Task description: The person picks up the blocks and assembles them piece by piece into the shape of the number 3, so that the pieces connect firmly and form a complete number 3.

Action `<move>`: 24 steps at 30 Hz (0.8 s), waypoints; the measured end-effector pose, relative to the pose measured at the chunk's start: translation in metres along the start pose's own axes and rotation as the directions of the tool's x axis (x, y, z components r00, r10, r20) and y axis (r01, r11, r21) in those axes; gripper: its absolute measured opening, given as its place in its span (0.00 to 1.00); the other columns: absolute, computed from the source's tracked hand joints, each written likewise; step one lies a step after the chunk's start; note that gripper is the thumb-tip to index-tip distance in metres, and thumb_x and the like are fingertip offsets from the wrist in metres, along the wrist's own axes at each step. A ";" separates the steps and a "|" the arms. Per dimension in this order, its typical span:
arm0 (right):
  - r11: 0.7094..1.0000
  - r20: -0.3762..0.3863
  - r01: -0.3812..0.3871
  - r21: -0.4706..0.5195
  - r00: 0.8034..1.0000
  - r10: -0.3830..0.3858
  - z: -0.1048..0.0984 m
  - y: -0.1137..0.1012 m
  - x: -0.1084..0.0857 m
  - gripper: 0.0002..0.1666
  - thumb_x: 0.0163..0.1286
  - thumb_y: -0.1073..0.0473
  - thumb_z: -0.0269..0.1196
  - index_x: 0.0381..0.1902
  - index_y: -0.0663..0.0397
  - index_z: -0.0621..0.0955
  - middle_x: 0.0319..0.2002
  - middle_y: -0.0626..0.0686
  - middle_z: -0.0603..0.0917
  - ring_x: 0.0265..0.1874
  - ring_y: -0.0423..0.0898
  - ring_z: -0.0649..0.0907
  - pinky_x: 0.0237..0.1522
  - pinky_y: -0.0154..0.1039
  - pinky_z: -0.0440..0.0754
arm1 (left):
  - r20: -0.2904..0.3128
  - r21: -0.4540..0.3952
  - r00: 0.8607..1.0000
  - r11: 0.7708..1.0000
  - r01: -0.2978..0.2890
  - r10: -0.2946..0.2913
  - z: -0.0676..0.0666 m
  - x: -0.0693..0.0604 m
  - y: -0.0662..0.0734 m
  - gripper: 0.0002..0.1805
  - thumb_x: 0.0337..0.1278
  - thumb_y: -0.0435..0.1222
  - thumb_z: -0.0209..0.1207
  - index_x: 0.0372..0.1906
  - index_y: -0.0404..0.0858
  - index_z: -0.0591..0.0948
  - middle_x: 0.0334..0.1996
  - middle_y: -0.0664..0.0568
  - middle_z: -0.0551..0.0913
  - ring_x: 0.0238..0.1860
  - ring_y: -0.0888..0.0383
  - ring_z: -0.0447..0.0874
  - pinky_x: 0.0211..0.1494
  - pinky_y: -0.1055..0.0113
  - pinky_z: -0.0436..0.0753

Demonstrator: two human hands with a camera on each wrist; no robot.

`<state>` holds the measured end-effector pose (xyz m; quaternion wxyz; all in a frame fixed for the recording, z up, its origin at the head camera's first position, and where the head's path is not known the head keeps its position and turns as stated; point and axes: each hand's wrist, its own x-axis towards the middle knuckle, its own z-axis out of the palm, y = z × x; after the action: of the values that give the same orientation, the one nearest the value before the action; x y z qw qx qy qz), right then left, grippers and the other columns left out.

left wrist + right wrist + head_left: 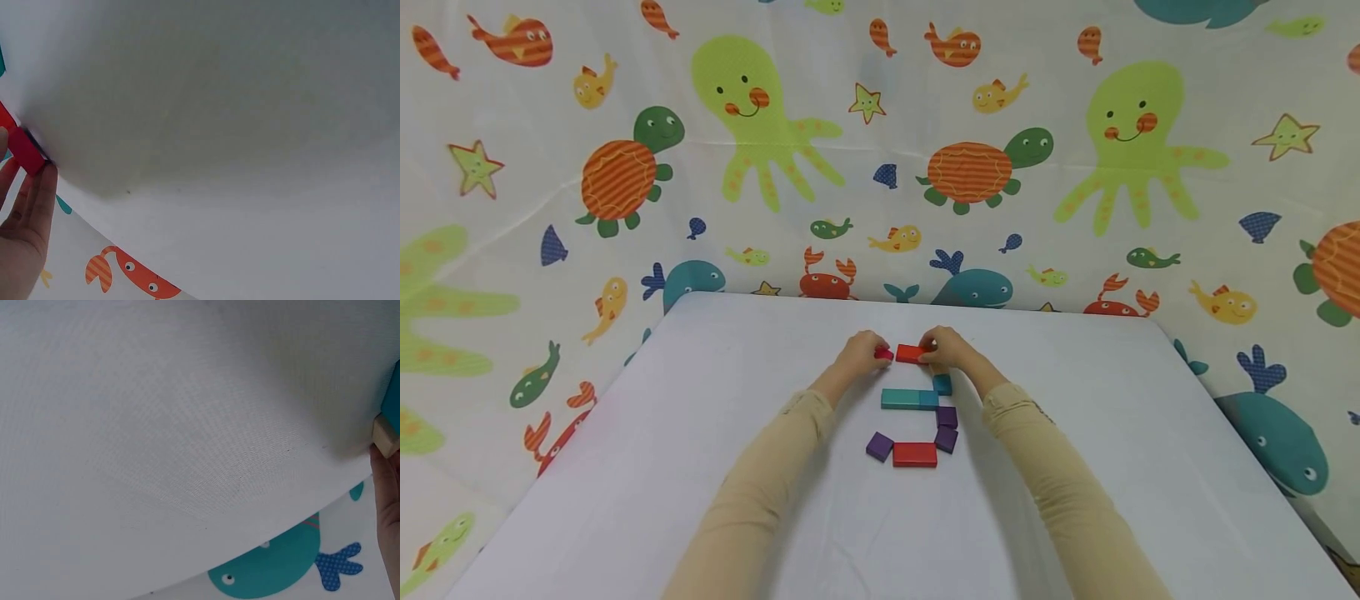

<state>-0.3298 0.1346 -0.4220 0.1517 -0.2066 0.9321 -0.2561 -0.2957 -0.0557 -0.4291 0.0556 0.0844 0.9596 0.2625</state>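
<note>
My left hand [856, 357] pinches a small pink-red block [27, 151] between thumb and fingers, at the left end of an orange-red block [910, 354]. In the left wrist view, these two red blocks look close together. At the other end, my right hand [953, 348] curls over a plain wooden block [386, 435], its fingertips against it. The thumb lies by the right end of the orange-red block. Part of the wooden block is hidden under the hand. A dark teal block [942, 385] adjoins it on the near side.
Nearer on the white table [1060, 358] lie a teal block [899, 399] against a blue block [928, 400], a purple block [947, 417], another purple block [946, 439], a red block [914, 455] and a tilted purple block [880, 447]. A sea-animal curtain [880, 225] hangs behind.
</note>
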 end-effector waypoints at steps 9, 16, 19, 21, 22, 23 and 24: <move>1.000 0.002 -0.014 0.018 1.000 0.014 0.002 -0.001 0.004 0.18 0.64 0.61 0.63 0.51 0.64 0.79 0.50 0.61 0.81 0.49 0.53 0.77 0.60 0.47 0.75 | -0.016 0.011 1.000 1.000 -0.013 0.013 0.000 -0.004 0.002 0.18 0.56 0.35 0.63 0.51 0.33 0.81 0.45 0.43 0.81 0.48 0.51 0.77 0.53 0.62 0.79; 0.999 0.002 -0.024 0.022 1.000 0.023 0.002 -0.004 0.000 0.19 0.65 0.60 0.62 0.51 0.64 0.79 0.51 0.61 0.80 0.50 0.54 0.76 0.60 0.47 0.74 | -0.014 0.018 1.000 1.000 -0.014 0.015 0.000 -0.007 0.002 0.19 0.54 0.35 0.64 0.52 0.34 0.81 0.47 0.43 0.82 0.49 0.51 0.76 0.55 0.61 0.79; 0.999 0.005 -0.031 0.019 0.999 0.031 0.000 -0.005 0.000 0.18 0.65 0.60 0.63 0.51 0.64 0.79 0.51 0.61 0.80 0.50 0.54 0.76 0.61 0.47 0.74 | -0.014 0.022 1.000 1.000 -0.011 0.011 0.001 -0.006 0.003 0.19 0.54 0.35 0.64 0.52 0.35 0.81 0.48 0.43 0.82 0.50 0.50 0.76 0.55 0.61 0.78; 0.999 0.008 -0.034 0.016 0.999 0.033 0.000 -0.004 0.000 0.18 0.65 0.61 0.63 0.51 0.65 0.79 0.51 0.62 0.80 0.50 0.54 0.75 0.61 0.48 0.73 | -0.015 0.025 1.000 1.000 -0.009 0.010 0.001 -0.006 0.003 0.19 0.54 0.36 0.64 0.52 0.36 0.81 0.48 0.44 0.82 0.50 0.50 0.75 0.55 0.61 0.78; 0.999 0.007 -0.035 0.018 0.999 0.035 0.000 -0.004 0.001 0.19 0.64 0.61 0.63 0.51 0.65 0.79 0.51 0.62 0.80 0.50 0.54 0.75 0.61 0.48 0.73 | -0.015 0.024 1.000 1.000 -0.007 0.008 0.001 -0.006 0.003 0.19 0.54 0.36 0.64 0.52 0.36 0.81 0.49 0.43 0.82 0.50 0.50 0.75 0.56 0.60 0.78; 0.999 0.006 -0.038 0.018 0.999 0.038 0.000 -0.004 0.001 0.19 0.64 0.61 0.63 0.51 0.65 0.79 0.51 0.62 0.80 0.50 0.54 0.75 0.61 0.48 0.73 | -0.017 0.024 1.000 1.000 -0.007 0.008 0.001 -0.007 0.003 0.19 0.54 0.36 0.64 0.52 0.36 0.81 0.48 0.43 0.82 0.50 0.50 0.75 0.55 0.60 0.78; 0.999 0.005 -0.040 0.019 0.999 0.040 0.001 -0.004 0.001 0.19 0.64 0.61 0.63 0.51 0.64 0.79 0.51 0.62 0.80 0.50 0.54 0.75 0.62 0.48 0.73 | -0.017 0.023 1.000 1.000 -0.005 0.005 0.001 -0.007 0.002 0.20 0.54 0.36 0.65 0.52 0.36 0.81 0.49 0.44 0.82 0.50 0.50 0.75 0.55 0.61 0.78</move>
<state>-0.3294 0.1310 -0.4207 0.1611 -0.1870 0.9331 -0.2616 -0.2884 -0.0544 -0.4287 0.0457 0.0850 0.9628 0.2525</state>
